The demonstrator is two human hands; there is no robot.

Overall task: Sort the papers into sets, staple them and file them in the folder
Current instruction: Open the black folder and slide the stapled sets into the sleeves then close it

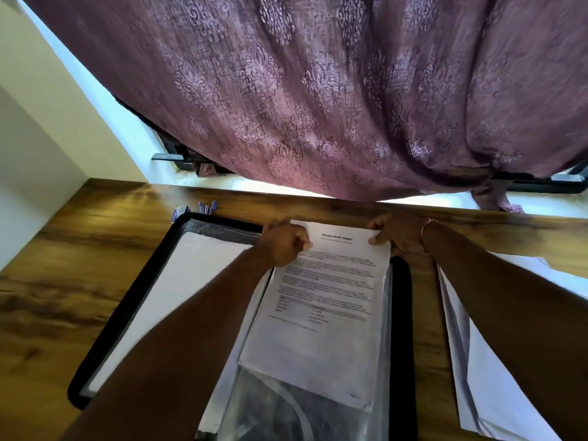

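While both hands are pinching the top corners of a printed set headed "Sample Health Report" (321,300), the left hand (284,245) closed on the left corner and the right hand (396,235) on the right, the person is feeding it into a clear sleeve of the open black folder (127,297) lying on the wooden counter (63,249). Filing is looking well under way: one sheaf is sitting in the left-hand pocket, and one more stack of papers (496,370) is waiting at the right. Whether this set is stapled is too blurred to tell. Some pens (206,206), perhaps two, are lying beyond.
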